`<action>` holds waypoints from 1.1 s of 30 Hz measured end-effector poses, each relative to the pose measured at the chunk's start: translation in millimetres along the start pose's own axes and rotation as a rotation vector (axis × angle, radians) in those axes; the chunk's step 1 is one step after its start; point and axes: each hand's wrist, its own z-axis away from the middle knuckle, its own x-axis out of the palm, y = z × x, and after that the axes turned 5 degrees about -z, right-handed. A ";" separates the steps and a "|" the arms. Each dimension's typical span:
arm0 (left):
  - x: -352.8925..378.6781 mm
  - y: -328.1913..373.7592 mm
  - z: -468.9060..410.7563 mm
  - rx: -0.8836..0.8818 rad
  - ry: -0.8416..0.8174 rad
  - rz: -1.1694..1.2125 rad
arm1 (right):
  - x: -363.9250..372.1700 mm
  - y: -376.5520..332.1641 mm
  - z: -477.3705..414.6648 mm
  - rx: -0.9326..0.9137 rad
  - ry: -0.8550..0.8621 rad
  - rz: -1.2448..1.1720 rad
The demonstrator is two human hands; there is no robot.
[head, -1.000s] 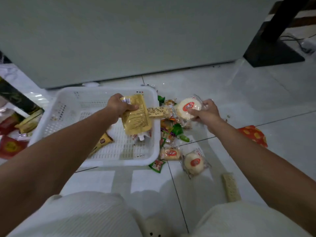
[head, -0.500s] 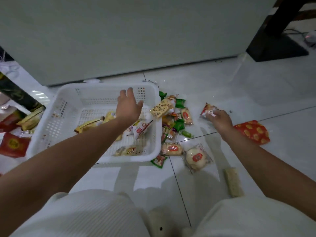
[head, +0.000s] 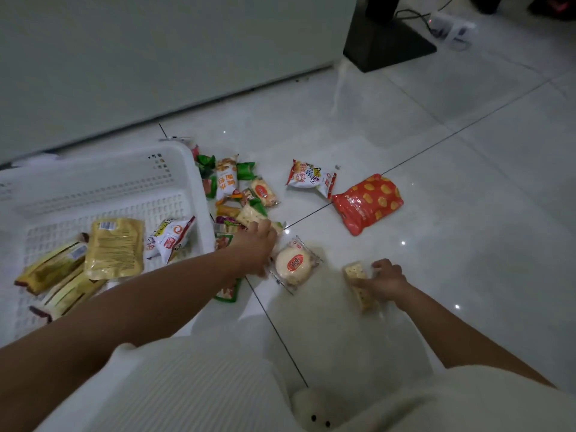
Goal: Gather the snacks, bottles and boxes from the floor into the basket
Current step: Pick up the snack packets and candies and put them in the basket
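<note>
A: I see my right hand [head: 386, 277] low on the glossy white tiled floor [head: 467, 213], its fingers [head: 382, 264] curled round the long pale cracker bar in clear film [head: 358, 280]. How will it handle?

B: Light, I think, but brittle (crackers break easily), and the film is slippery. I would hold it by the long sides near the middle and not squeeze.

A: And my left hand [head: 254, 247]?

B: It lies on the pile of small snack packets [head: 237, 188], just beside the white perforated plastic basket [head: 199, 198]. Its fingers are hidden under the hand, so I cannot tell if they hold something.

A: The round bun in a clear wrapper [head: 294, 263] lies between both hands.

B: It looks soft. Take it by the wrapper's edge.
</note>
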 end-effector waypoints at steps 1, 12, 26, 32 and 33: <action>3.7 -1.5 0.8 -0.025 -0.039 -0.001 | 3.1 -1.3 0.3 -0.003 0.001 0.036; 14.3 -2.1 4.4 -0.142 -0.027 0.050 | 20.6 -4.1 1.4 -0.082 0.033 0.284; -25.2 -146.6 81.0 -0.910 0.491 0.412 | -12.1 -227.0 60.8 -0.618 0.061 0.263; 25.1 -165.8 120.4 -1.117 0.284 0.559 | 46.8 -308.8 111.4 -0.935 -0.072 0.246; 27.4 -164.9 122.6 -1.126 0.289 0.593 | 53.3 -310.3 111.3 -0.942 -0.096 0.253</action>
